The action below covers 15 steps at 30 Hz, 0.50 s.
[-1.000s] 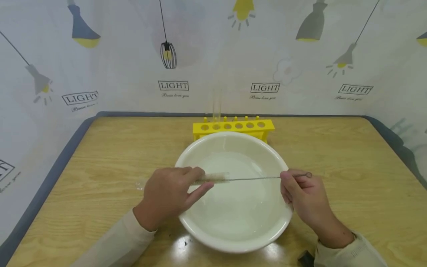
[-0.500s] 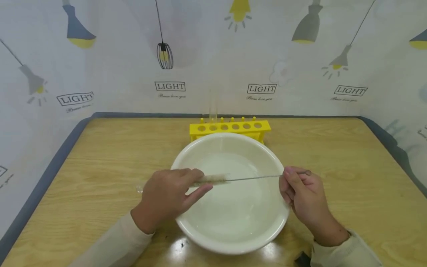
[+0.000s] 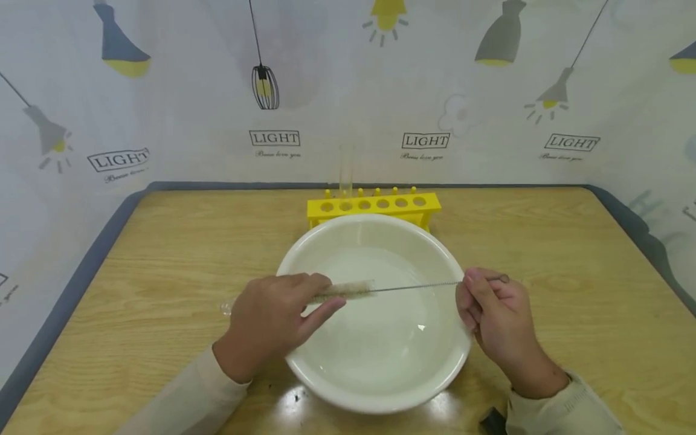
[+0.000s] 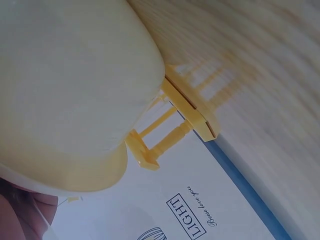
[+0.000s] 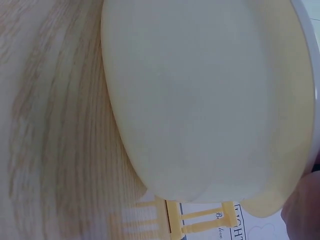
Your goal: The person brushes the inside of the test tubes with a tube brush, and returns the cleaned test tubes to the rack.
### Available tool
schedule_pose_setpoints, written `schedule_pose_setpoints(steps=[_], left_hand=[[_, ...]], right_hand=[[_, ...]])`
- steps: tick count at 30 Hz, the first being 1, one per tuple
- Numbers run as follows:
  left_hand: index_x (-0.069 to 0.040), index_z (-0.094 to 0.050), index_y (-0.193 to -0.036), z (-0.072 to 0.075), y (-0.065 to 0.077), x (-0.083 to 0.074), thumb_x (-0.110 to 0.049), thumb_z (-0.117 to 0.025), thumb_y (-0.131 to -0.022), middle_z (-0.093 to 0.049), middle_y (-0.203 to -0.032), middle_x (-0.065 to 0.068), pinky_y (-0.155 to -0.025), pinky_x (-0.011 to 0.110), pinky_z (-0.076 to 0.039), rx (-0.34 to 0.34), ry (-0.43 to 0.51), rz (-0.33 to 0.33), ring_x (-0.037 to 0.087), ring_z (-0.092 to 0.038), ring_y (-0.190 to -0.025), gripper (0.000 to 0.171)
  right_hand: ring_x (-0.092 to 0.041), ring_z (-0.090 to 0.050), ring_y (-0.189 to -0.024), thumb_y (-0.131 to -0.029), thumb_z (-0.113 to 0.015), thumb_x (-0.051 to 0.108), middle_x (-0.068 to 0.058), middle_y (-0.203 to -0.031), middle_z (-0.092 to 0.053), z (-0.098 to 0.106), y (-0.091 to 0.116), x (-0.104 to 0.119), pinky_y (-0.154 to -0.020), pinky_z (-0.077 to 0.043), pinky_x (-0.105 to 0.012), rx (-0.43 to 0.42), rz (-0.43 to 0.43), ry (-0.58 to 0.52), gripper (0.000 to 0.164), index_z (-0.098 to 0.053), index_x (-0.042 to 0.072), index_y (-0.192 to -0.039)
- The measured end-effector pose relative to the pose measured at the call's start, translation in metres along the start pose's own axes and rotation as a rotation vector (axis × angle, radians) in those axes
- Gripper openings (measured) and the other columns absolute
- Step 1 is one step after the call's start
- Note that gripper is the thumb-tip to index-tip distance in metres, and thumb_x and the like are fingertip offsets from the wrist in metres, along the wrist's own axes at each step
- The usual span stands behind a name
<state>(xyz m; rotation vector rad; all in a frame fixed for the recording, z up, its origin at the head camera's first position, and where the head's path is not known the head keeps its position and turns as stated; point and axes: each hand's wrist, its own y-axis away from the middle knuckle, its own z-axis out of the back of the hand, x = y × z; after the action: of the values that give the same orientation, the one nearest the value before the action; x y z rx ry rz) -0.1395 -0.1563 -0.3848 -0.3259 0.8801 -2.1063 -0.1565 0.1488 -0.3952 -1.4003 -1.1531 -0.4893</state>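
Over the white basin, my left hand grips a clear glass test tube lying nearly level, its rounded end poking out on the left. Inside the tube sit the pale bristles of a test tube brush. Its twisted wire handle comes out of the tube's mouth to the right. My right hand pinches the handle near its looped end, above the basin's right rim. Most of the tube's length is hidden by my left hand. The wrist views show mainly the basin's outer wall, with fingers at the edge.
Just behind the basin stands a yellow test tube rack with one clear tube upright in it. A dark object lies by my right sleeve. A printed fabric wall borders the wooden table.
The head view has shifted slightly. Both hands keep their hold on tube and brush handle, and the bristles stay inside the tube.
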Motion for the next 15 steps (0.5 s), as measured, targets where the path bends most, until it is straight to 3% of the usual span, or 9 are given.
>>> schedule_pose_setpoints(steps=[6,15], left_hand=[[-0.019,-0.067,-0.088,0.0009,-0.0004,-0.0002,-0.057,-0.037,-0.104,-0.065,-0.066,-0.012,-0.041,0.018,-0.028,-0.007,-0.008,0.001,0.000,-0.041,-0.044,0.051],[-0.019,-0.066,-0.088,0.0005,0.0006,-0.0010,-0.058,-0.037,-0.104,-0.063,-0.065,-0.011,-0.041,0.019,-0.030,0.015,0.000,0.017,0.001,-0.041,-0.045,0.051]], right_hand=[[-0.018,-0.025,-0.045,-0.104,-0.031,-0.010,-0.006,-0.061,-0.042,-0.0022,-0.0019,-0.0001,-0.039,-0.018,-0.029,-0.016,0.012,-0.036,0.040,-0.053,0.001,-0.072],[-0.020,-0.023,-0.043,-0.105,-0.034,-0.006,-0.006,-0.056,-0.037,-0.0020,-0.0009,0.0006,-0.038,-0.015,-0.031,-0.062,-0.038,0.010,0.042,-0.049,0.001,-0.067]])
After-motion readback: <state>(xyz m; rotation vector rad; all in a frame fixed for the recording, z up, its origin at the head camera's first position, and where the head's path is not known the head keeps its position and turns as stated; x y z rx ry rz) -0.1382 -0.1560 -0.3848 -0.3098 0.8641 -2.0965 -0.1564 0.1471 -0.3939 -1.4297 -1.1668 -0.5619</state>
